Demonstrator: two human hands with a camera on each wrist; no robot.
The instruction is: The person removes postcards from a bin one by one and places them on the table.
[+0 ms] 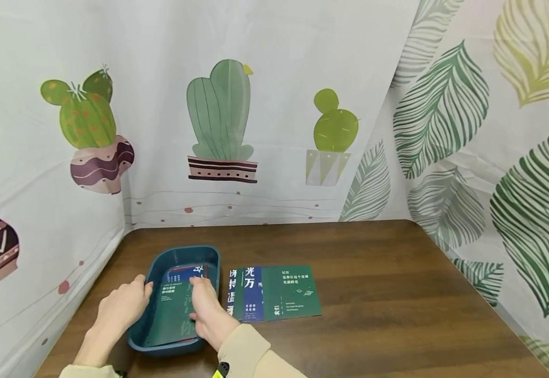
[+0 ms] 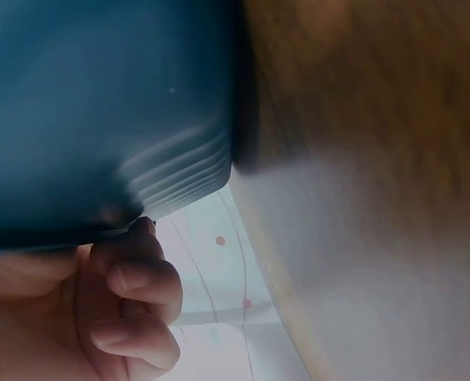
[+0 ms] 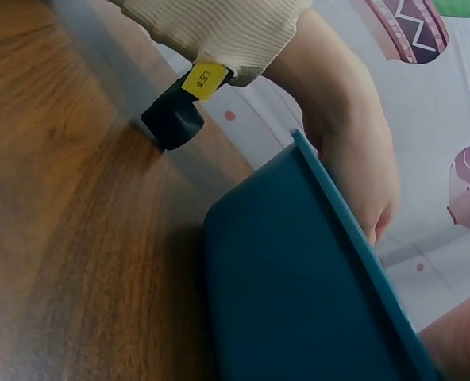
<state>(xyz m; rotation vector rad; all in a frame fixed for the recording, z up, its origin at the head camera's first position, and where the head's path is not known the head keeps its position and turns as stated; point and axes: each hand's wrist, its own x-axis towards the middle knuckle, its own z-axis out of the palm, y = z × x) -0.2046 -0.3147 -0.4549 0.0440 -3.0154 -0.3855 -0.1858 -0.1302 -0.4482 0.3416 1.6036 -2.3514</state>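
Head view: left hand [image 1: 122,305] pinches blue tray [image 1: 180,256] at its rim; green card [image 1: 172,312] inside, between hands; right hand [image 1: 209,312] on card's edge, can't tell if pinching; card row [image 1: 293,299] right of it.

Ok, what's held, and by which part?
Left hand: oblong teal plastic tray, by its left rim. Right hand: at the tray's green rectangular card, hold unclear.
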